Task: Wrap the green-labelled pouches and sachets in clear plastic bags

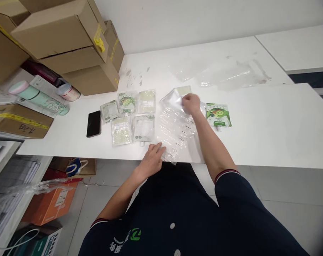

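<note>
A clear plastic bag with small printed marks lies in front of me, its lower edge near the table's front edge. My left hand rests at the bag's lower left corner, fingers spread. Closed at the bag's upper end, my right hand grips the clear plastic. A pale pouch shows just beyond that hand. Several pouches in clear wrapping, one of them green, lie to the left. To the right lies a green kiwi-print pouch with a spout.
A black phone lies left of the pouches. Cardboard boxes, a mint bottle and a small tin stand at the left. Loose clear plastic lies toward the back of the white table.
</note>
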The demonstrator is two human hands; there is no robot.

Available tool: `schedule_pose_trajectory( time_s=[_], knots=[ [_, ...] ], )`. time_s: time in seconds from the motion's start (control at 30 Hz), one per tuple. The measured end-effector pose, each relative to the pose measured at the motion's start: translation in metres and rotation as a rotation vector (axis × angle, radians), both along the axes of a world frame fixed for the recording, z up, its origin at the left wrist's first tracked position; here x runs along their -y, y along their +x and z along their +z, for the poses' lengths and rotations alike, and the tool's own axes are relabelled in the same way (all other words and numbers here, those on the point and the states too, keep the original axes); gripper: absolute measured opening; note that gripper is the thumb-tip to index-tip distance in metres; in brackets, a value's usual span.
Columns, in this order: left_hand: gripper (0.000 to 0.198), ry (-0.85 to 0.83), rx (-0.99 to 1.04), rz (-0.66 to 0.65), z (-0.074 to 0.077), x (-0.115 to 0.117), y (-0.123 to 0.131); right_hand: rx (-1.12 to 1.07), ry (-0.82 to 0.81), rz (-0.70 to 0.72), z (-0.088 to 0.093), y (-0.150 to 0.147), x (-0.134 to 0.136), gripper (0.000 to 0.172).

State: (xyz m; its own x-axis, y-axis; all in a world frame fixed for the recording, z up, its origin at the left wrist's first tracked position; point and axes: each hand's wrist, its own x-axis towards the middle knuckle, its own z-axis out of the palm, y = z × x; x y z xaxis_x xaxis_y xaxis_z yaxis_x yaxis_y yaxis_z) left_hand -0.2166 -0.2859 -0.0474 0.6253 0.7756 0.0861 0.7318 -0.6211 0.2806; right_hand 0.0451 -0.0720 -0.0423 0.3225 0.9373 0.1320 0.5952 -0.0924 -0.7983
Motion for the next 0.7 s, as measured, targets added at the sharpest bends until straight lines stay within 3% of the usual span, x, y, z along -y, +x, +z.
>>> schedule_pose_trajectory(
  time_s=[0.07,0.13,0.2,0.27,0.37,0.43,0.5,0.57,0.7],
  knots=[
    [0.052,0.036,0.026,0.002,-0.005,-0.001,-0.001,0.018,0.232,-0.091,0.024,0.019,0.01,0.016],
    [0.048,0.08,0.056,0.012,-0.011,-0.001,-0.001,0.004,0.401,-0.067,0.053,0.034,0.031,0.021],
    [0.045,0.125,0.073,0.019,-0.015,-0.002,0.0,-0.093,0.414,-0.014,0.077,0.04,0.062,0.02],
    [0.044,0.175,0.085,0.019,-0.018,-0.002,0.002,-0.228,0.23,0.096,0.086,0.036,0.1,0.016],
    [0.041,0.262,0.109,0.023,-0.021,-0.002,0.007,-0.33,-0.356,0.449,0.067,0.018,0.157,0.018],
    [0.038,0.317,0.123,0.017,-0.022,-0.002,0.01,-0.345,-0.491,0.527,0.044,0.006,0.185,0.021],
    [0.036,0.341,0.125,-0.004,-0.021,-0.002,0.012,-0.297,-0.446,0.529,0.022,-0.003,0.198,0.022],
    [0.036,0.331,0.11,-0.021,-0.02,-0.001,0.013,-0.216,-0.341,0.522,0.009,-0.006,0.193,0.02],
    [0.037,0.359,0.07,-0.025,-0.02,0.004,0.013,-0.031,-0.171,0.454,-0.001,0.013,0.136,0.012]
  ],
)
